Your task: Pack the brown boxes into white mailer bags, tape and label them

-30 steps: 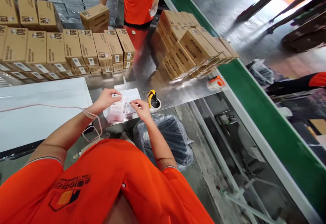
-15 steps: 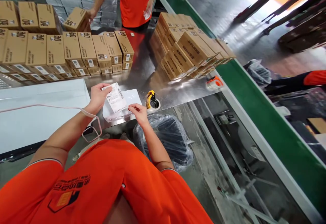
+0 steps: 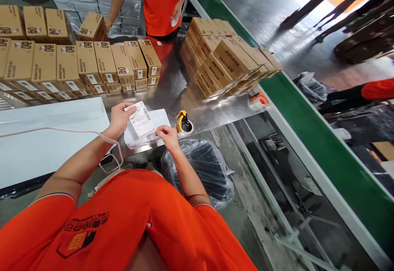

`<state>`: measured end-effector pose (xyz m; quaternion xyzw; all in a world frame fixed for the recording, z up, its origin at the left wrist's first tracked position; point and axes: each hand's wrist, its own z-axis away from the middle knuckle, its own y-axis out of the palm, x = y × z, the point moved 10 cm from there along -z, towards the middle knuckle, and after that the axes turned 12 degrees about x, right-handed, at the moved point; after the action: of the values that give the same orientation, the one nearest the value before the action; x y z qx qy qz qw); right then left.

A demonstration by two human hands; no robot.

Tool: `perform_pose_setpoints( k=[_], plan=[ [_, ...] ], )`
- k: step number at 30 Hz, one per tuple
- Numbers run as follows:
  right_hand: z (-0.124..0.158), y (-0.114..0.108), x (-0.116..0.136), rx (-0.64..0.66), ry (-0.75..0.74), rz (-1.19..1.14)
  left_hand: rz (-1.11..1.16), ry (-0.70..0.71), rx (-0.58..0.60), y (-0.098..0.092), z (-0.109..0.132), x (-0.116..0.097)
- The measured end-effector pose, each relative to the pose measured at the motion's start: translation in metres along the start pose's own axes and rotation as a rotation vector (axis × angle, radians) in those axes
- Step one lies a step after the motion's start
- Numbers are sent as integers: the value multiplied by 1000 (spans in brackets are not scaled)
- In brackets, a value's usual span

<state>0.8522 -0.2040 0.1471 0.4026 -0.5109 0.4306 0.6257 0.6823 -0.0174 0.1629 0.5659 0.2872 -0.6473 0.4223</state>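
A white printed shipping label (image 3: 140, 121) with a barcode is stretched between my two hands. My left hand (image 3: 120, 117) pinches its upper left part, thumb on top. At its lower right corner, my right hand (image 3: 168, 135) closes its fingertips on the edge. Under the label lies a white plastic-wrapped packet (image 3: 160, 119) on the metal table (image 3: 147, 98), near the front edge. Just right of my right hand stands a yellow and black tape dispenser (image 3: 184, 124) with a roll of clear tape.
Rows of brown boxes (image 3: 66, 65) line the back left; another stack of boxes (image 3: 215, 63) stands right. A second tape dispenser (image 3: 258, 100) is near the green conveyor (image 3: 308, 127). Below sits a plastic-lined bin (image 3: 206, 168). A co-worker (image 3: 163, 4) touches a box. A cable (image 3: 76, 130) crosses left.
Both hands keep their hold on the label, which has barely moved. The view has shifted very slightly. The co-worker's hand stays at the tilted box.
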Motion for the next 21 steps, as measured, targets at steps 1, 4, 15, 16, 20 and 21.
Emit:
perform_pose_setpoints(
  k=[1,4,15,16,20,21],
  plan=[
    [0,1,1,5,3,-42,-49,1,16,0,-1,3],
    [-1,2,2,24,31,-151,-354,168,54,4,4,-12],
    [-8,27,-10,280,275,-427,-461,477,868,107,58,-38],
    [-7,29,-13,285,296,-438,-463,464,855,107,57,-38],
    [-4,29,-21,289,340,-449,-463,449,845,106,58,-37],
    [-3,28,-22,287,348,-446,-466,444,847,106,58,-36]
  ],
)
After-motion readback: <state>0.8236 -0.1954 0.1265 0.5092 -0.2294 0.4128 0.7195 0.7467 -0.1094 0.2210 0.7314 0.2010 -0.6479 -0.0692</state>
